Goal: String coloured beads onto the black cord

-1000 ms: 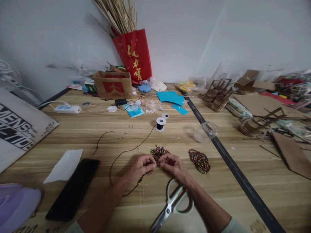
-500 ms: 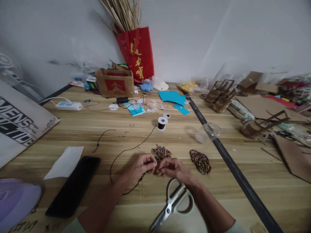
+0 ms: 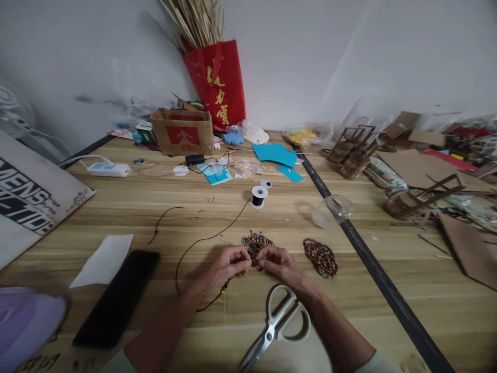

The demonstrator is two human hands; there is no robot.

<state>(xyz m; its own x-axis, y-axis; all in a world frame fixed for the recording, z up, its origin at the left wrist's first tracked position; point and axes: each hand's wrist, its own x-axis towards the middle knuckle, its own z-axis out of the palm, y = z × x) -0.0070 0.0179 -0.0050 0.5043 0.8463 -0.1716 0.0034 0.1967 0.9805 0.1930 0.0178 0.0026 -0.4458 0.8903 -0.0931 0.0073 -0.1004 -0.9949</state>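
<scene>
My left hand point(image 3: 232, 263) is closed in a pinch on a black cord point(image 3: 209, 305). A short row of coloured beads point(image 3: 227, 284) on that cord shows under the palm. My right hand point(image 3: 274, 260) faces it, thumb and fingers pinched together close to the left fingertips; what lies between them is too small to make out. Just beyond the fingers is a pile of loose multicoloured beads point(image 3: 258, 241), partly covered by the hands. The cord curves back to a white spool point(image 3: 259, 198) of black cord. Scissors point(image 3: 274, 326) with pale handles lie below the right hand.
A coil of strung beads point(image 3: 320, 258) lies to the right, near a clear plastic container point(image 3: 337, 208). On the left are a black phone point(image 3: 116, 300), white paper point(image 3: 103, 261) and a cut cord piece point(image 3: 158, 224). A cardboard box point(image 3: 182, 132) and red bag point(image 3: 217, 85) stand behind.
My right hand has lifted slightly away from me, and its fingers have drawn into a tighter pinch beside the left fingertips. My left hand stays nearly still.
</scene>
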